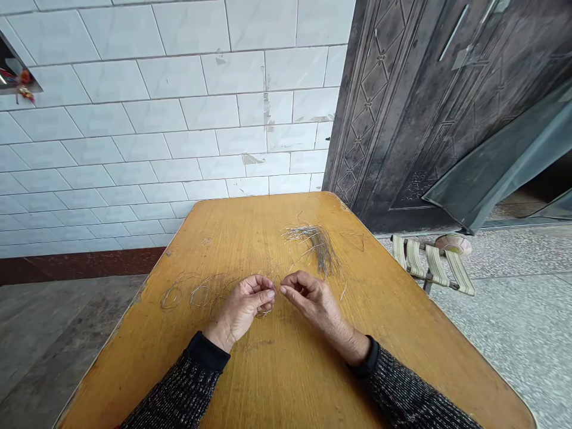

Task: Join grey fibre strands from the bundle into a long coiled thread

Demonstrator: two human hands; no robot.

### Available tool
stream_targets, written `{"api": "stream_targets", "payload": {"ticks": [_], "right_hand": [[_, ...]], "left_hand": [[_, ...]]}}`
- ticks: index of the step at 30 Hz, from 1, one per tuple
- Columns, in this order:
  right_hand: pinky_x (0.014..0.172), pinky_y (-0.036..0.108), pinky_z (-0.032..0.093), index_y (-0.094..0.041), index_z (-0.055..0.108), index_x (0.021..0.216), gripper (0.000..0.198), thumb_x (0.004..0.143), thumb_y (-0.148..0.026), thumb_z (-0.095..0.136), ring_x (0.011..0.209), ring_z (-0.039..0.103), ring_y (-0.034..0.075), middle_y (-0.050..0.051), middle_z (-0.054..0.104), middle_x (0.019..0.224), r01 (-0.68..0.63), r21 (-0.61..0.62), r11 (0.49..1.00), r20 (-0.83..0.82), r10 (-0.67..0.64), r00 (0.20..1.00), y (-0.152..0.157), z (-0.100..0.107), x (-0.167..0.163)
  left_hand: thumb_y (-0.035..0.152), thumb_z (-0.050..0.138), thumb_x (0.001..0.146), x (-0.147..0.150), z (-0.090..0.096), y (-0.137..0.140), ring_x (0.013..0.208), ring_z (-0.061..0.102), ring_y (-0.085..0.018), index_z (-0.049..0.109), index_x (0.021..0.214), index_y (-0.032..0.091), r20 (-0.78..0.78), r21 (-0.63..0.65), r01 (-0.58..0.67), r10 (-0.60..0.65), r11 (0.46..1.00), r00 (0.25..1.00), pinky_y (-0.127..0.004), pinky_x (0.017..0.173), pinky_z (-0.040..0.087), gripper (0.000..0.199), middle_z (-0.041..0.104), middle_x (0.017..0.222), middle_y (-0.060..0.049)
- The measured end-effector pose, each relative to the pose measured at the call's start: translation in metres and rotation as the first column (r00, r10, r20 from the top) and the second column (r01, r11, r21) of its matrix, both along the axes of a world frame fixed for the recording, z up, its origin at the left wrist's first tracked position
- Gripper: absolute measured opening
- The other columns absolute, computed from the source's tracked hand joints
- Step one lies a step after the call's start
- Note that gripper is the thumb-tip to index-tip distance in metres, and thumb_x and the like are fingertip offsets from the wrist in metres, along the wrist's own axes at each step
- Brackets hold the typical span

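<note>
Nearest the camera, two dark, light-flecked knit sleeves (pixel 179 384) with plain black cuffs reach in over the wood-grain tabletop (pixel 290 372). The left hand (pixel 245 305) pinches a thin wire (pixel 277 277) between thumb and forefinger, part of its loop hanging below the fingers. The right hand (pixel 318 302) faces it, thumb and forefinger pressed together on the same wire, a short arc of which spans the small gap between the hands. Left of the left hand, coiled wire rings (pixel 201 305) lie in a row, the closest partly hidden by it. Just beyond the right hand rests a loose, bent bundle of wires (pixel 320 241). Past the table stand a white tiled wall (pixel 179 113) and a dark patterned door (pixel 397 131); to the right, a strap-seated stool (pixel 435 268) with a pale ball (pixel 454 243) beside it.
</note>
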State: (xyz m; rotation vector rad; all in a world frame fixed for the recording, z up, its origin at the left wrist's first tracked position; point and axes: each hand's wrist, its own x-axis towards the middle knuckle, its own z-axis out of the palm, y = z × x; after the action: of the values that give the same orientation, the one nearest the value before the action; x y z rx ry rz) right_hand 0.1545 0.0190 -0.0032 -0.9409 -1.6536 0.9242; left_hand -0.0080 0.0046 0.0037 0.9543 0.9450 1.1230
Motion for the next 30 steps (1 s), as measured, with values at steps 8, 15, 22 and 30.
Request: {"api": "stream_targets", "payload": {"ticks": [8, 15, 22, 30], "right_hand": [[0.043, 0.021, 0.027, -0.018, 0.055, 0.061, 0.030, 0.061, -0.044, 0.069, 0.046, 0.035, 0.007, -0.004, 0.045, 0.051, -0.140, -0.296, 0.945, -0.198, 0.083, 0.977, 0.007, -0.009, -0.007], [0.041, 0.020, 0.027, -0.018, 0.054, 0.062, 0.031, 0.060, -0.045, 0.069, 0.042, 0.036, 0.006, -0.005, 0.047, 0.049, -0.130, -0.341, 0.931, -0.243, 0.046, 0.969, 0.004, -0.005, -0.007], [0.040, 0.019, 0.031, -0.018, 0.053, 0.061, 0.031, 0.062, -0.045, 0.067, 0.038, 0.040, 0.006, -0.006, 0.048, 0.043, -0.247, -0.427, 0.870, -0.313, 0.114, 0.943, 0.002, 0.003, -0.001], [0.038, 0.018, 0.031, -0.018, 0.052, 0.058, 0.030, 0.061, -0.044, 0.066, 0.036, 0.039, 0.005, -0.005, 0.050, 0.045, -0.262, -0.439, 0.859, -0.354, 0.103, 0.929, 0.003, 0.002, 0.000]], "left_hand": [[0.021, 0.066, 0.067, 0.006, 0.001, -0.005, 0.068, 0.056, -0.013, 0.060, 0.083, 0.016, -0.336, 0.233, -0.018, 0.098, 0.972, 0.937, -0.026, 0.064, 0.042, 0.017, 0.062, 0.073, -0.002], [0.017, 0.063, 0.069, 0.009, 0.001, -0.005, 0.071, 0.059, -0.016, 0.065, 0.078, 0.016, -0.450, 0.280, 0.082, 0.056, 0.957, 0.891, -0.028, 0.068, 0.044, 0.009, 0.066, 0.075, -0.005], [0.024, 0.062, 0.071, 0.006, -0.004, -0.003, 0.071, 0.057, -0.016, 0.067, 0.075, 0.018, -0.489, 0.232, 0.135, -0.005, 0.963, 0.872, -0.028, 0.068, 0.042, 0.009, 0.066, 0.073, -0.003], [0.029, 0.058, 0.075, 0.006, -0.001, -0.008, 0.070, 0.053, -0.015, 0.065, 0.076, 0.018, -0.531, 0.251, 0.214, -0.051, 0.944, 0.846, -0.025, 0.067, 0.039, 0.014, 0.063, 0.073, -0.002]]}}
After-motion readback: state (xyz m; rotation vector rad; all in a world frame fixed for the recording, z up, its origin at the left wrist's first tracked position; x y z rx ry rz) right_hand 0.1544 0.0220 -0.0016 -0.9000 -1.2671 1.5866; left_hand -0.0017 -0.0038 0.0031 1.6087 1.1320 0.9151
